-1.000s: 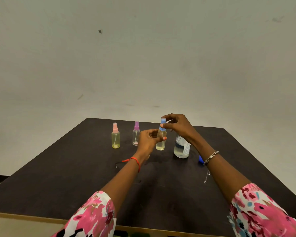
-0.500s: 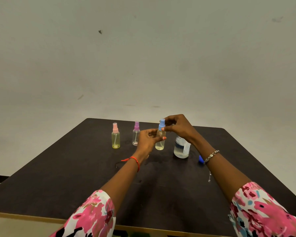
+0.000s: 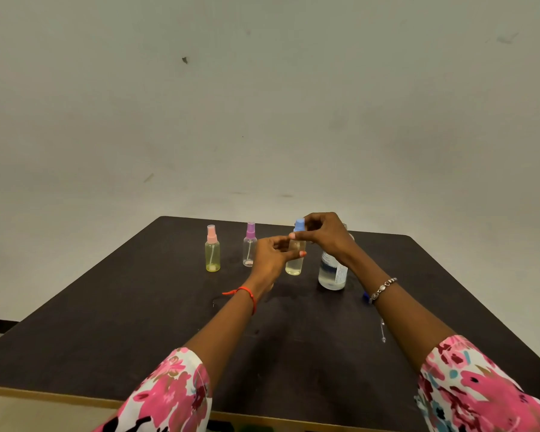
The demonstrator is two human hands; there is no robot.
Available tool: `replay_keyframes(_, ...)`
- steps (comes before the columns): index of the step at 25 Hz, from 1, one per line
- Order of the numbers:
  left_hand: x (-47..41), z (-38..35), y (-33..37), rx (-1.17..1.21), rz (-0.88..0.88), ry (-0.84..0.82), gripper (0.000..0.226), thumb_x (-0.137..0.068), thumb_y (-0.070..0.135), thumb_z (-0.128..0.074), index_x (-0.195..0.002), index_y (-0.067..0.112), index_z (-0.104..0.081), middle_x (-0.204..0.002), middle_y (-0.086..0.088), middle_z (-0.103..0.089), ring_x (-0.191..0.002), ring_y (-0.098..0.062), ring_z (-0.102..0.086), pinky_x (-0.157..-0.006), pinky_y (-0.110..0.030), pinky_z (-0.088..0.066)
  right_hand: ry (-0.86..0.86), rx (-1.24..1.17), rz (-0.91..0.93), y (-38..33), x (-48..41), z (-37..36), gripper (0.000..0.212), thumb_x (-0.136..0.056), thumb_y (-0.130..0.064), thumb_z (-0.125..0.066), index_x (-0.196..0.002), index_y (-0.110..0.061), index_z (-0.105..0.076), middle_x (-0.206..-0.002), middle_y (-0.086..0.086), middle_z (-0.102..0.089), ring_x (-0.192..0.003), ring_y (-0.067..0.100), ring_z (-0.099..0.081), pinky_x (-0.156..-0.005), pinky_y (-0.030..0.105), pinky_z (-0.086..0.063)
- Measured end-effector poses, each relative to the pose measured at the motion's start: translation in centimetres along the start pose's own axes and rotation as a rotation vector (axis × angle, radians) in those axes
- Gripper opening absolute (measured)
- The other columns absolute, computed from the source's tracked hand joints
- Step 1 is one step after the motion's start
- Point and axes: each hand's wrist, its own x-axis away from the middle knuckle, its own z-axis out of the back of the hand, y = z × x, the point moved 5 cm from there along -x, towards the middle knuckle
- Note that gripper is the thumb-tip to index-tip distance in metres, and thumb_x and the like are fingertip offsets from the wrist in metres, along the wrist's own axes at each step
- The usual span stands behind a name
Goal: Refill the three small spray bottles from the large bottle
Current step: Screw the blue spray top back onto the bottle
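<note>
My left hand (image 3: 273, 255) grips the body of a small clear spray bottle (image 3: 294, 265) with a blue top, which holds pale yellow liquid. My right hand (image 3: 323, 233) pinches that blue spray top from above. To the left stand two more small bottles: a pink-topped bottle (image 3: 212, 249) with yellow liquid and a purple-topped bottle (image 3: 249, 244) that looks nearly empty. The large clear bottle (image 3: 332, 272) with a white label stands just right of the held bottle, partly behind my right wrist; its neck is hidden.
All stands on a dark table (image 3: 138, 322) before a plain wall. A small blue cap (image 3: 365, 296) peeks out by my right wrist. A thin clear tube-like item (image 3: 382, 330) lies on the table under my right forearm.
My right hand's fingers have shifted lower around the blue spray top. The held bottle and my left hand stay almost in place.
</note>
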Motion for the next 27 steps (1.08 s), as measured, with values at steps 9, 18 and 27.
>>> replay_keyframes(9,0.0,0.1,0.1,-0.025,-0.002,-0.013,0.038,-0.067,0.0,-0.075,-0.103,0.004,-0.064,-0.088,-0.002,-0.067,-0.079,-0.003,-0.064,-0.061,-0.008,-0.051,-0.024,0.037,-0.027,0.6,-0.1,0.4,0.029,-0.074,-0.025,-0.075,-0.091,-0.002,-0.066,-0.081,0.01,-0.065,-0.069,0.015,-0.057,-0.058,0.018,-0.045)
replay_keyframes(18,0.0,-0.2,0.3,0.013,-0.002,-0.019,0.037,-0.066,-0.002,-0.075,-0.1,0.006,-0.064,-0.084,0.0,-0.067,-0.074,0.0,-0.065,-0.06,-0.007,-0.05,0.014,-0.055,-0.007,0.9,0.1,0.7,0.026,-0.07,-0.016,-0.078,-0.092,-0.006,-0.066,-0.078,0.002,-0.065,-0.069,0.007,-0.059,-0.06,0.011,-0.047)
replay_keyframes(27,-0.2,0.0,0.1,0.028,0.005,-0.005,0.04,-0.066,-0.002,-0.075,-0.103,0.002,-0.063,-0.089,-0.004,-0.067,-0.079,-0.003,-0.064,-0.063,-0.009,-0.052,-0.007,-0.041,-0.009,1.2,0.0,0.1,0.033,-0.071,-0.015,-0.077,-0.098,-0.002,-0.065,-0.09,0.013,-0.066,-0.079,0.016,-0.06,-0.07,0.019,-0.049)
